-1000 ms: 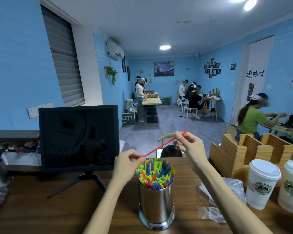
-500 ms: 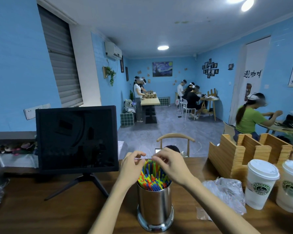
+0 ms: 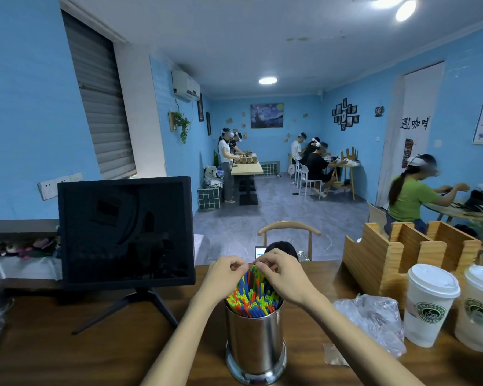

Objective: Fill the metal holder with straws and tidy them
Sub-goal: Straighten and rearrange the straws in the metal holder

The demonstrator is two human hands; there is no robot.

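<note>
Only the two forearms and the hands of the person were visible. Both forearms were bare, with no sleeve reaching into the view. The left hand (image 3: 226, 277) and the right hand (image 3: 283, 274) wore no glove. No ring, watch or bracelet could be seen on the fingers or wrists. The fingers were slim, with short nails.

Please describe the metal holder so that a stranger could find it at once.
On the wooden counter, look right of the black monitor, under both hands. The metal holder is the shiny steel cylinder packed with coloured straws, unlike the white paper cups further right.
</note>
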